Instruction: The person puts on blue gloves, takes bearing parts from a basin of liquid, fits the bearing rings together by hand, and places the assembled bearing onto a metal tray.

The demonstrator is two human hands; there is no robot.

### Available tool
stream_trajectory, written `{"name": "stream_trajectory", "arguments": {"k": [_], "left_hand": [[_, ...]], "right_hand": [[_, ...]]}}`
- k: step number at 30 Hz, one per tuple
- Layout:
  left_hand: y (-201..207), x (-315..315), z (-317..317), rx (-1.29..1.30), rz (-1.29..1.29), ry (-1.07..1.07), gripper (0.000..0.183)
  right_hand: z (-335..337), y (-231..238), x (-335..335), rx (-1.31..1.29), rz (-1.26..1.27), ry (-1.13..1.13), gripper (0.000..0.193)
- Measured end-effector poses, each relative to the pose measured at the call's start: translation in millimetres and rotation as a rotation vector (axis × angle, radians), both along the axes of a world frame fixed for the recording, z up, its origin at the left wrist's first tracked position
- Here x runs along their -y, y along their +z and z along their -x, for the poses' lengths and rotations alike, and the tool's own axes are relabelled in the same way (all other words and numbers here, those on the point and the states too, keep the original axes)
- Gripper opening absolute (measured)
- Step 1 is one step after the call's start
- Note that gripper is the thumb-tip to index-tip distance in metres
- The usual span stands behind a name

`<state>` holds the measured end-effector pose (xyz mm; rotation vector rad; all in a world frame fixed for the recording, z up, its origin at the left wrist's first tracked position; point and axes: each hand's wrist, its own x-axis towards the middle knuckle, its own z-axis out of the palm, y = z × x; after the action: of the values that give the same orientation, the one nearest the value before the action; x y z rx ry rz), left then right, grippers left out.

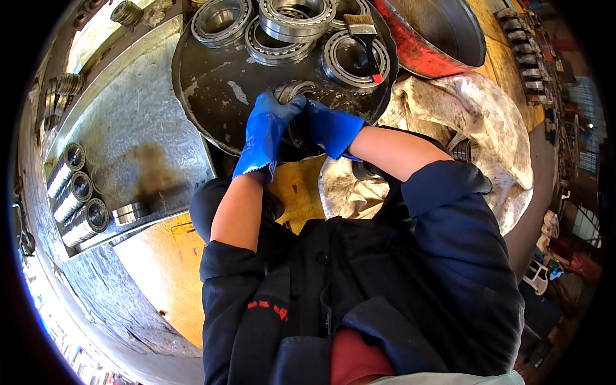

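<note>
Both my hands wear blue rubber gloves and close around one steel bearing ring (pixel 294 91) that lies in a dark round oily pan (pixel 212 83). My left hand (pixel 266 128) grips the ring's left side, fingers over its rim. My right hand (pixel 330 128) holds its right side. Much of the ring is hidden by the gloves.
Several large bearings (pixel 292 19) lie at the pan's far side; a paintbrush (pixel 366 38) rests on one. A red metal basin (pixel 427 38) stands far right, with dirty plastic sheeting (pixel 475 109) below it. A grey metal tray (pixel 122 135) on the left holds more bearings (pixel 80 205).
</note>
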<state>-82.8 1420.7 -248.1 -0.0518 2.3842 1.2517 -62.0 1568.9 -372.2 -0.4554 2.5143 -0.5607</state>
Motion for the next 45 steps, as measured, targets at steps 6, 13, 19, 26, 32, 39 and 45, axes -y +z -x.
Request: {"name": "stream_trajectory", "arguments": {"k": [6,13,19,26,32,39,45], "left_hand": [[9,11,-3,0.089,0.071,0.028,0.062],[-13,13,1,0.081,0.038,0.037,0.063],[-10,7,1,0.076,0.044,-0.017,0.074],[-3,12,-2,0.117,0.019,0.003,0.071],[-10,9,-1,0.036,-0.060,0.000,0.065],[-15,11,0,0.103,0.008,0.027,0.061],[-11,13,-4,0.044,0.011,0.015,0.063]], "right_hand": [[11,30,-18,0.378,0.205,-0.003,0.027],[0,19,4,0.104,0.030,0.050,0.025],[0,4,-5,0.051,0.053,-0.029,0.024],[7,44,-24,0.368,0.196,-0.057,0.023],[-8,10,6,-0.047,0.006,-0.054,0.022],[1,27,-17,0.253,0.167,-0.084,0.021],[-2,43,-11,0.252,0.109,-0.032,0.020]]}}
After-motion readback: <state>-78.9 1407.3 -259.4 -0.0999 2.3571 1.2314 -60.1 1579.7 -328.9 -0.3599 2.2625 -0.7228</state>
